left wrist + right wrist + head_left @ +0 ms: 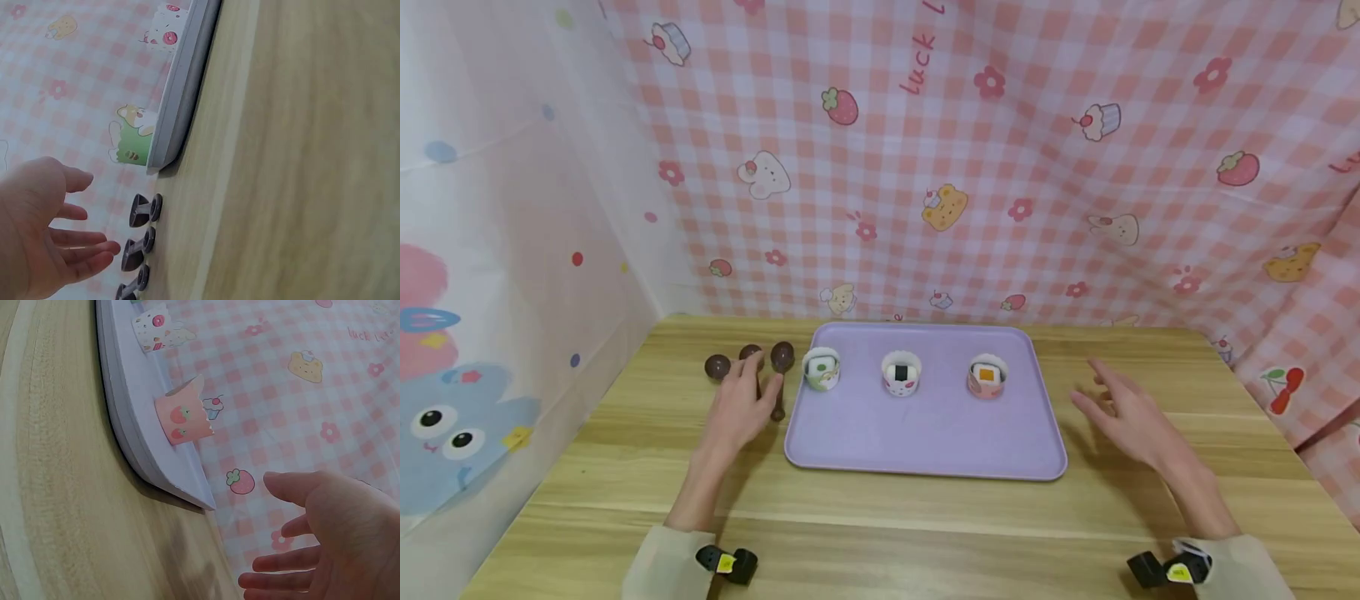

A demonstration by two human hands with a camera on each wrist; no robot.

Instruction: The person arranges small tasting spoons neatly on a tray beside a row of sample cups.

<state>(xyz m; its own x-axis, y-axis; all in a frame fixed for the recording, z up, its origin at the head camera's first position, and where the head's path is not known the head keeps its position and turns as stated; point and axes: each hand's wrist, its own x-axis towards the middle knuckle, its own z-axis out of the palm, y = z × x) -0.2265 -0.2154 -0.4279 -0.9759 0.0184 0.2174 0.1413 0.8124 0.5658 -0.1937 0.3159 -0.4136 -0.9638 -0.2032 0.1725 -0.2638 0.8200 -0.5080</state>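
Observation:
Three dark brown spoons lie left of a lilac tray (910, 442): a left spoon (717, 367), a middle one partly hidden by fingers, and a right spoon (782, 357). Above them hovers my left hand (741, 408), fingers loosely spread; the left wrist view shows it apart from the spoons (140, 211). On the tray stand three paper cups holding small rice-ball-like pieces: a green cup (822, 369), a white patterned cup (901, 373) and a pink cup (987, 377). To the tray's right, my right hand (1131, 417) hangs over the table with relaxed fingers, holding nothing.
The wooden table (880, 533) reaches back to a pink checked curtain (955, 150). A white cloth with cartoon prints (535, 250) hangs along the left side. Black straps with small devices (727, 564) sit on both wrists.

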